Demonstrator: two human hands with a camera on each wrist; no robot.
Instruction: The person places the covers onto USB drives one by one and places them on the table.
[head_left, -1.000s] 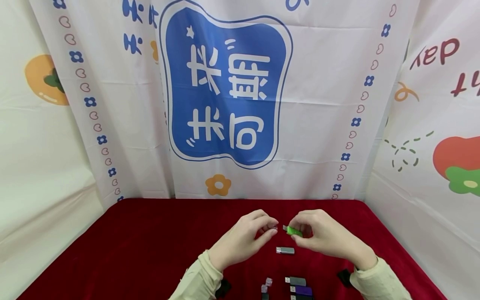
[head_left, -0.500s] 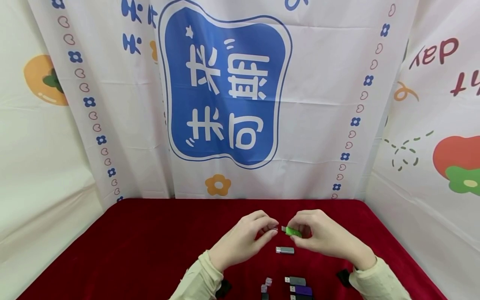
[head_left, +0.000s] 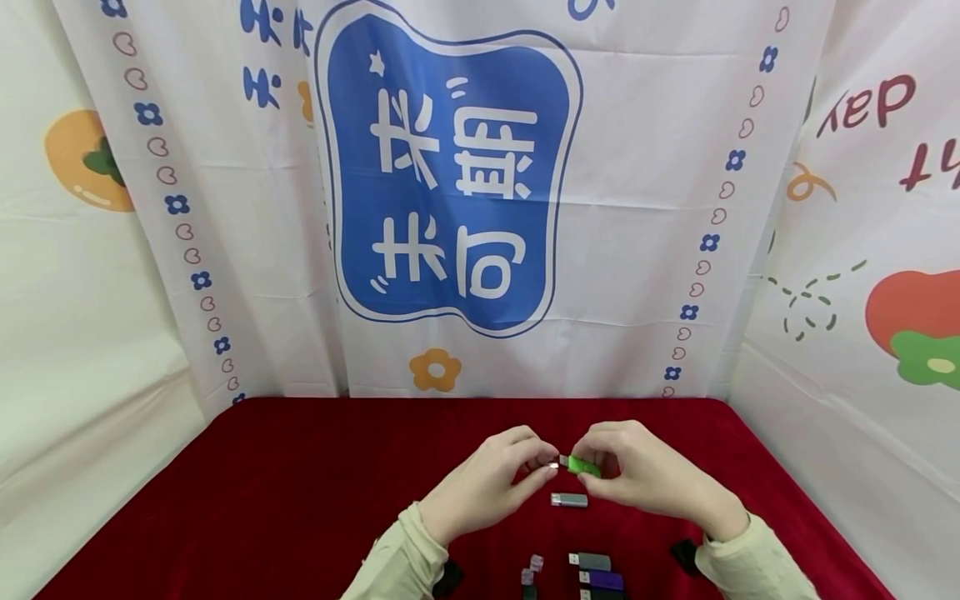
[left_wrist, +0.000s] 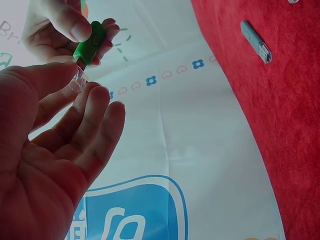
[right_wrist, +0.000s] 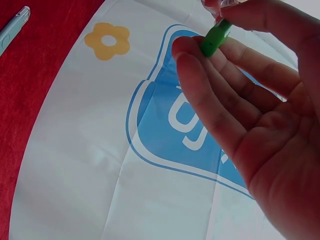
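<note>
My right hand [head_left: 645, 471] pinches a green USB flash drive [head_left: 584, 466] between thumb and fingers, its metal plug pointing left. Facing it, the left hand [head_left: 487, 479] pinches a small clear cap [left_wrist: 78, 81] at its fingertips. In the left wrist view the plug's end sits right at the cap's mouth, the two roughly in line. The right wrist view shows the green body of the drive [right_wrist: 216, 39] against the fingers, with part of the cap beyond. Below both hands, a grey-green flash drive [head_left: 572, 500] with a clear cap on lies on the red cloth.
Toward the near edge lie a grey flash drive [head_left: 594, 562], a purple one [head_left: 604, 579] and a black one [head_left: 604, 595], plugs to the left. Two loose clear caps [head_left: 528, 577] lie left of them. Printed white curtains [head_left: 630, 350] stand behind the red cloth [head_left: 300, 492].
The right hand has brought the green flash drive slightly left, so the gap between its plug and the clear cap in the left hand has narrowed. Things on the cloth stay put.
</note>
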